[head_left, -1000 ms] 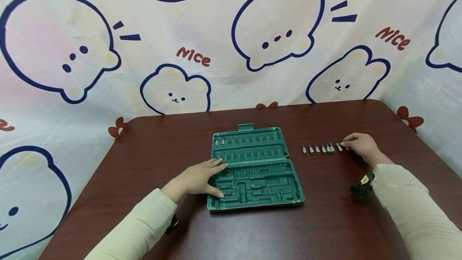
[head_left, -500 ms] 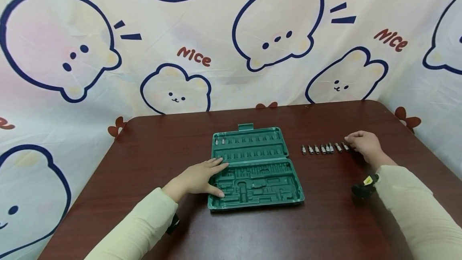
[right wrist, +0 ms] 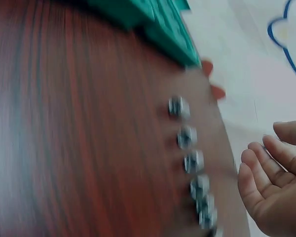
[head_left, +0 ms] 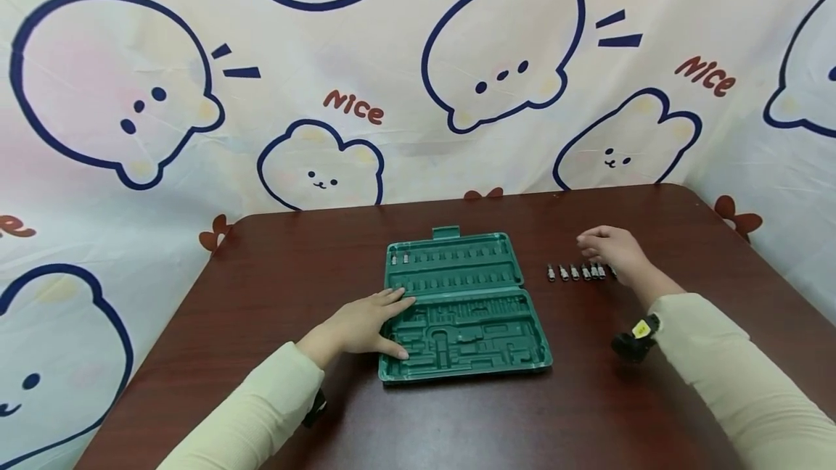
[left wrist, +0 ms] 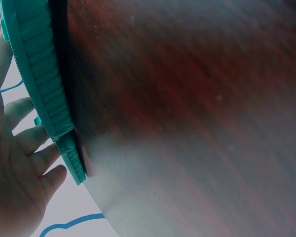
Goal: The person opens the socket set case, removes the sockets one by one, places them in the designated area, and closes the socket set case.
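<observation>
My left hand rests with spread fingers on the left edge of an open green plastic tool case. In the left wrist view, the fingers lie along the case's side. My right hand is in the air above the right part of a row of small metal sockets, its fingers loosely curled. In the right wrist view, nothing shows between the thumb and fingers, and the sockets stand apart from the hand. The right end of the row is partly hidden by the hand.
Two small metal pieces sit in the top left slots of the case lid. Everything lies on a dark red-brown wooden table. A printed cloth hangs behind the table's far edge.
My right hand first moved right along the socket row, past its right end, then rose and came back left over the row. The left hand and the case have stayed in place.
</observation>
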### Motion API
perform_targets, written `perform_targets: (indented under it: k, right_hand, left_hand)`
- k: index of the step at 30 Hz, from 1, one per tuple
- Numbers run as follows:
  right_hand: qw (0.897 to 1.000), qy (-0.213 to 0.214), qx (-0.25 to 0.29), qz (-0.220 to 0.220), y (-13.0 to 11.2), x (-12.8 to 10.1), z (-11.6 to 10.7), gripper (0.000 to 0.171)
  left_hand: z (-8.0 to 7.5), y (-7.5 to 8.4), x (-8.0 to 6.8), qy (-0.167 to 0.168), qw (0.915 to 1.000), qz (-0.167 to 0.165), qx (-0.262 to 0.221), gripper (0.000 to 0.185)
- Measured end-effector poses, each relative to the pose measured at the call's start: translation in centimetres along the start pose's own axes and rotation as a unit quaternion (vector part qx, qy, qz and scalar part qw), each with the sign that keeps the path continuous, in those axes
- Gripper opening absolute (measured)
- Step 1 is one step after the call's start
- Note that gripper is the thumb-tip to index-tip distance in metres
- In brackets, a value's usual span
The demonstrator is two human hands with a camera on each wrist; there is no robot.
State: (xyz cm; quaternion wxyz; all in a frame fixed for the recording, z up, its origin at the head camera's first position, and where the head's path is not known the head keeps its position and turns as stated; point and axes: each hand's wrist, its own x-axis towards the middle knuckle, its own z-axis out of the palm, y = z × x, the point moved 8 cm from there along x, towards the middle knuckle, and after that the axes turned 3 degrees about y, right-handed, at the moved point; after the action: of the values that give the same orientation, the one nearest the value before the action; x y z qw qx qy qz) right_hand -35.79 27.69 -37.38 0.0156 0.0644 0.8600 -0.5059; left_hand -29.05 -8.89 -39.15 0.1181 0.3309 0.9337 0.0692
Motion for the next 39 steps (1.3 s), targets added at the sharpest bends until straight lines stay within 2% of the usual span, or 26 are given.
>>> perform_targets:
  k: [8, 16, 21, 28, 39]
  right_hand:
    - [0.995, -0.068, 0.079, -0.006, -3.9, 1.0, 5.7, 0.042]
    - [0.986, -0.102, 0.130, 0.005, -6.5, 1.9, 12.1, 0.031]
    - [0.985, -0.125, 0.120, -0.011, -8.3, 2.1, 15.2, 0.028]
    - [0.983, -0.165, 0.065, -0.045, -10.5, 2.6, 19.0, 0.029]
    - [0.982, -0.178, 0.002, -0.063, -11.0, 4.3, 23.7, 0.023]
  left_hand:
    - [-0.1, -0.2, 0.2, 0.007, 1.0000, -0.004, 0.003, 0.085]
    - [0.0, -0.2, 0.3, 0.005, 0.9999, 0.002, -0.009, 0.085]
    - [0.0, -0.3, 0.3, 0.005, 0.9999, -0.003, -0.014, 0.086]
    - [0.2, -0.4, 0.2, 0.000, 0.9998, -0.010, -0.015, 0.086]
    - [0.1, -0.1, -0.1, 0.011, 0.9995, -0.008, -0.028, 0.085]
